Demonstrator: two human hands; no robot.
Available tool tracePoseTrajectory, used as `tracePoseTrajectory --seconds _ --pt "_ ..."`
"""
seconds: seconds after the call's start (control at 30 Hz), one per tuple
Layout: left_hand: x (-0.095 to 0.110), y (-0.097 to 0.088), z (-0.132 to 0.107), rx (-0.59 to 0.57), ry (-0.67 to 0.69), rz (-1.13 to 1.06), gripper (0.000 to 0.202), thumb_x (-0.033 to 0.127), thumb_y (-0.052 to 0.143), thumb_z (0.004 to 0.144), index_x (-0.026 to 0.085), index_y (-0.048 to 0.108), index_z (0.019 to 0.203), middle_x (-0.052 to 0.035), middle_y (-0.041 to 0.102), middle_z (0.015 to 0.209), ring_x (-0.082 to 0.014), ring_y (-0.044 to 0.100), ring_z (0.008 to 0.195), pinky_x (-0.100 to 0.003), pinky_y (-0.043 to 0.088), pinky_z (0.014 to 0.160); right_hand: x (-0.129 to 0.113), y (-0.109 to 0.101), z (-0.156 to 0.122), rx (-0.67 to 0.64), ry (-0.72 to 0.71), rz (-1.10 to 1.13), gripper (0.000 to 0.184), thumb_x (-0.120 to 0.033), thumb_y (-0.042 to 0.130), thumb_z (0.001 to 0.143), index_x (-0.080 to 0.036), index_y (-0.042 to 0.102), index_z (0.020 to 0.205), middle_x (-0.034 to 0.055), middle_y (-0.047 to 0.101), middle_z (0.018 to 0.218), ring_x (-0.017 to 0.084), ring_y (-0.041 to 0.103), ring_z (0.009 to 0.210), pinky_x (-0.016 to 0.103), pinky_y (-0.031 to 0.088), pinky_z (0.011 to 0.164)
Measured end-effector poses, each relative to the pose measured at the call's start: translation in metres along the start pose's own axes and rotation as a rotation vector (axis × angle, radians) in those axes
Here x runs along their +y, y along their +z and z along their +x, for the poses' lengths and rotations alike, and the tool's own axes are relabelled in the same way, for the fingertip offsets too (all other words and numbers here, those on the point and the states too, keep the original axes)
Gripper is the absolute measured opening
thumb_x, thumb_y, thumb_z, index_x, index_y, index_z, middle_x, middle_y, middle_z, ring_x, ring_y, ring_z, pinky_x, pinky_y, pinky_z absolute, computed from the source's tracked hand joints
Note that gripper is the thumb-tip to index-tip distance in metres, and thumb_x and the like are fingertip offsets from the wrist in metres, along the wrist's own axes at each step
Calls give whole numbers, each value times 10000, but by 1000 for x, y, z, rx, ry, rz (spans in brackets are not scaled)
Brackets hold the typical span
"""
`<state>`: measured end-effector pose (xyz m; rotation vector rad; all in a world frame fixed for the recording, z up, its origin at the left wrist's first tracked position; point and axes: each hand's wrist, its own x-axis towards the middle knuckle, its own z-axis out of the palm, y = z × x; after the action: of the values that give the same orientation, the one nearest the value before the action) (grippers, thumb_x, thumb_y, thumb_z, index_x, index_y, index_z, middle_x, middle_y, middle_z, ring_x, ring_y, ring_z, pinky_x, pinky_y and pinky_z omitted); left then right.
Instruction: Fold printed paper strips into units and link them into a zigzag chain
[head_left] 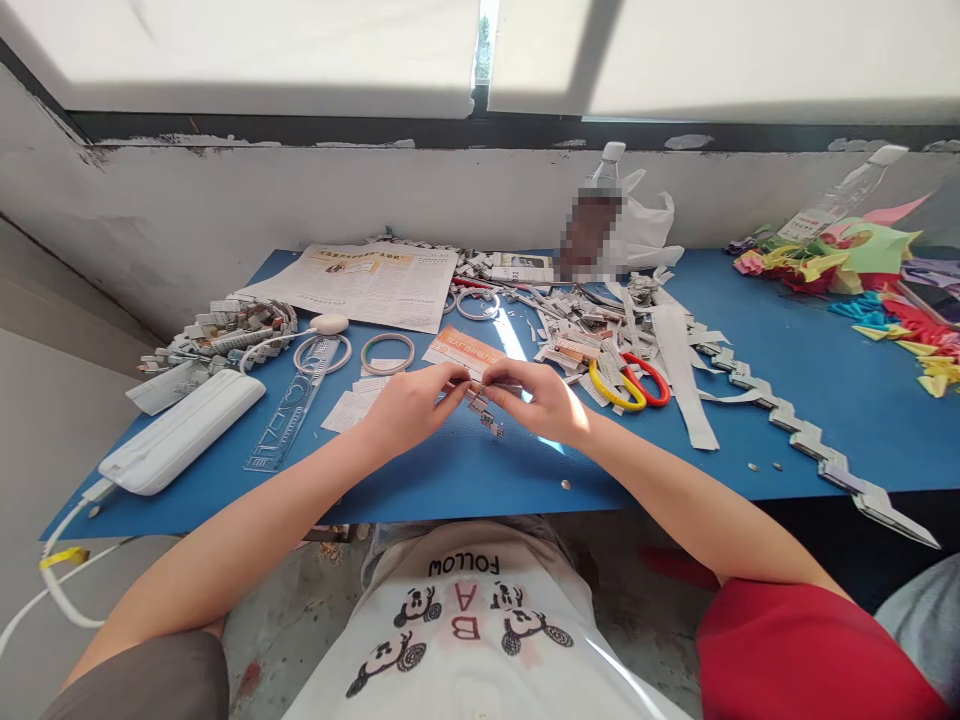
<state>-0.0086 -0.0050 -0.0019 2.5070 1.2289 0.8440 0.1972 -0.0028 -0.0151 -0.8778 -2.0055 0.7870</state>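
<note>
Over the middle of the blue table, my left hand (415, 404) and my right hand (541, 399) meet with thumbs and fingertips pinched together. Between them they grip a short chain of folded paper (489, 419), whose lower end hangs below the fingertips. Part of the chain is hidden by my fingers. Just behind my hands lies an orange and white printed paper (466, 347). Printed paper slips (356, 405) are near my left hand. To the right of my right hand lie scissors (628, 382) with yellow and red handles, on a heap of paper strips (574, 325).
On the left of the blue table (442, 487) are a white power bank (182, 432), a clear ruler (289, 415), tape rings (388, 353) and a folded-paper pile (232, 335). A newspaper (367, 283) and bottle (592, 220) stand behind. A zigzag paper chain (806, 437) overhangs the right edge.
</note>
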Motion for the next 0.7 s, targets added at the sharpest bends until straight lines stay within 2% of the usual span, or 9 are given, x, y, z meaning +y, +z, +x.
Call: tracePoseTrajectory --seconds 0.13,0.27,0.37,0.47,0.6,0.7 --pt "1 -2 2 -74 -68 -63 206 350 465 918 198 604 920 -31 730 878 -189 704 795 -267 508 674 -1 -1 1 -17 79 16 87 -241 542 859 -187 607 876 24 665 824 144 593 739 278 477 690" --pt "2 -1 3 -88 -93 -110 213 362 444 919 199 581 924 -38 724 899 -195 701 802 -283 510 697 0 -1 2 -83 173 103 205 -333 588 834 -190 636 974 45 673 967 183 621 861 316 494 757" --pt "4 0 2 -121 -112 -110 218 355 408 927 201 562 940 -45 722 915 -204 698 806 -299 510 698 3 3 2 -126 271 146 333 -436 712 735 -183 643 941 24 664 827 166 611 708 300 497 643" --pt "4 1 1 -146 -109 -70 217 341 376 932 202 542 943 -47 719 889 -211 691 787 -307 497 679 5 6 2 -118 347 214 351 -479 740 700 -170 626 822 4 628 686 144 583 597 279 482 559" --pt "5 0 1 -171 -82 -10 194 312 364 929 204 525 937 -42 712 827 -211 665 686 -304 460 607 4 4 2 -131 364 225 332 -458 747 701 -168 601 766 -8 602 622 131 564 543 261 457 508" --pt "6 -2 1 -193 -61 -48 133 270 387 916 205 502 915 -39 705 785 -208 657 658 -300 451 585 1 1 3 -158 361 202 280 -405 734 720 -170 582 738 -26 573 585 119 543 522 249 436 492"
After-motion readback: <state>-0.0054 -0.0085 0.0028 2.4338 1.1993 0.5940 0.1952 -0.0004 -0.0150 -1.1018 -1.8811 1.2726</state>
